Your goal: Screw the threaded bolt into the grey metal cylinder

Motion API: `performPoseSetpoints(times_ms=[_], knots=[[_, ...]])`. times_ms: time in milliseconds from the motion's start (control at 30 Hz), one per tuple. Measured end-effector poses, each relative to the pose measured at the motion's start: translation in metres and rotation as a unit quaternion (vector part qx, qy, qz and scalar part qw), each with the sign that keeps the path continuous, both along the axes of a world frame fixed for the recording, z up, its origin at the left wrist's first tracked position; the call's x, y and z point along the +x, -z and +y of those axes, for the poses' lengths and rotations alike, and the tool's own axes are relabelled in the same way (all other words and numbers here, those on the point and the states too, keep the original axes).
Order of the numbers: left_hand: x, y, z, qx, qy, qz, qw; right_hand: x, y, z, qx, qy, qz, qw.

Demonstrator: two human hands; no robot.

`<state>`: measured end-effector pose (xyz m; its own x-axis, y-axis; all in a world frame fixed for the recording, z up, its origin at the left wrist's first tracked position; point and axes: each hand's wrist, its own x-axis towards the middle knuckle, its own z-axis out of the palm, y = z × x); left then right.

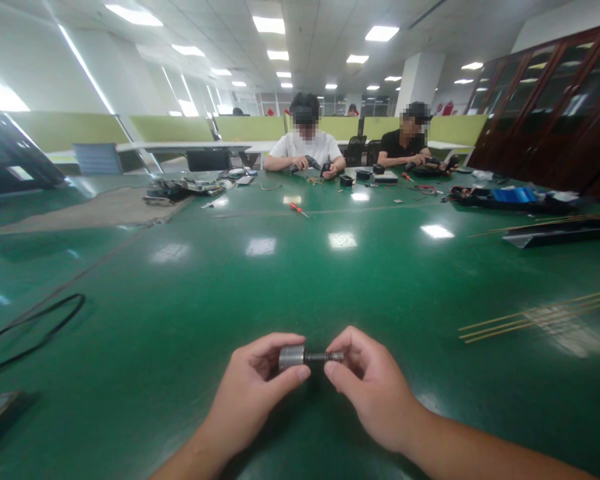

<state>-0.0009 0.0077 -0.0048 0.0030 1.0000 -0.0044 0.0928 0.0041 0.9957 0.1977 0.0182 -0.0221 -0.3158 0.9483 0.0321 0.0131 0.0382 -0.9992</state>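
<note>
Head view: both bare hands meet on one metal part point(293, 358), held level just above a green tabletop point(260, 287). Part is stepped in form: a stout grey cylinder with a dull machined sheen, a dark collar, then a slim shaft ending in a ringed, worn-looking tip.

Left hand point(253, 387): thumb below, fingers above, curled round the cylinder; spacing is as wide as that body. Right hand point(377, 387): thumb and forefinger pinch narrowly at the shaft tip; remaining fingers fold behind, partly hidden. Between the two grips the bare shaft shows. Whether the pieces are separate cannot be told.

Surface around the grip: smooth, glossy, reflecting ceiling lamps as pale patches. Right of the grip, and somewhat beyond, lie thin straight brass-coloured rods point(535, 317), roughly parallel. Farther out on that side: a long black channel point(565, 231) with a folded, sheet-like profile. Left of the grip, well apart: a looped black cable point(55, 330), matte.

Straight beyond the grip, well away: a screwdriver point(296, 208) with an orange-red handle and thin shank. Past it, a co-worker in a white shirt point(305, 148) holds a dark power driver point(311, 163); to the right, another in black point(405, 148) handles dark items, too small to identify.
</note>
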Motion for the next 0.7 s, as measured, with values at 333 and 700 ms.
performPoseSetpoints(times_ms=[333, 700], knots=[[-0.0019, -0.0003, 0.0016, 0.001, -0.007, -0.001, 1.000, 0.0008, -0.0014, 0.0000, 0.003, 0.007, -0.007, 1.000], [-0.0063, 0.0021, 0.0042, -0.007, -0.028, -0.015, 0.999, 0.0017, -0.0027, 0.0041, -0.025, 0.077, 0.117, 0.990]])
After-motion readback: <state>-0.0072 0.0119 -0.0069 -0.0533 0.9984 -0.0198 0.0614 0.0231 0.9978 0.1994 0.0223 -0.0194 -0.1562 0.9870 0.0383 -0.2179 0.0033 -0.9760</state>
